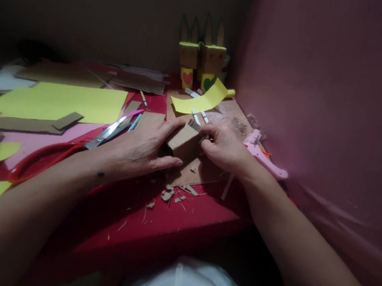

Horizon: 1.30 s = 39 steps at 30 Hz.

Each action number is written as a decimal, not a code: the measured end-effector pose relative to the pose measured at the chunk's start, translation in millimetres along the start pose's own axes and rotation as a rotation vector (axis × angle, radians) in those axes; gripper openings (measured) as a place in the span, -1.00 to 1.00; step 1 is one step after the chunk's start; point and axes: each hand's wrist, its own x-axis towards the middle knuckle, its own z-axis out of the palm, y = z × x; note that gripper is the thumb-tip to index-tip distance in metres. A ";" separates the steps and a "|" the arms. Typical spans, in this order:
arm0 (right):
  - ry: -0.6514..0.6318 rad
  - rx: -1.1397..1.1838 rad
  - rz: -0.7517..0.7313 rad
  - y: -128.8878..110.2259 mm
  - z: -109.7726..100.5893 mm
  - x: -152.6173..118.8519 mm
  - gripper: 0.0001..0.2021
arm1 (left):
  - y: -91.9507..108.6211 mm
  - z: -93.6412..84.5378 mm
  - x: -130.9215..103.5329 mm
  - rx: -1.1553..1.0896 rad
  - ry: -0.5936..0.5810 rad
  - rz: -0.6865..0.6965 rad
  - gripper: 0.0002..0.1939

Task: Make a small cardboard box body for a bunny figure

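Observation:
A small folded cardboard box [185,139] stands on the brown board between my hands. My left hand [144,146] grips its left side, thumb and fingers spread around it. At the box's right edge, my right hand [222,145] is closed in a pinch by the corrugated end; its fingertips partly hide what they hold, which looks like the cardboard edge. Torn cardboard scraps [167,195] lie just in front. Behind the box are white markers [199,116] and a curled yellow paper strip [202,100].
Red-handled scissors [47,158] lie left, by a yellow sheet [65,100] and cardboard pieces [23,123]. A pink glue gun [265,160] rests right, near the wall [329,105]. Two cardboard rabbit figures [188,57] stand at the back. The red table's front edge [171,229] is close.

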 end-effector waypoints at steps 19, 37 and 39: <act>-0.079 0.003 0.074 4.6 1.7 2.0 -0.78 | -13.0 -9.2 -0.6 -0.285 -0.039 -0.093 -0.44; -0.055 -0.068 0.017 2.8 2.6 -1.5 -0.73 | -20.7 -3.2 0.6 -0.435 0.129 -0.219 -0.51; -0.050 -0.054 0.016 3.5 3.3 -2.2 -0.73 | -20.3 -2.3 0.2 -0.432 0.131 -0.226 -0.54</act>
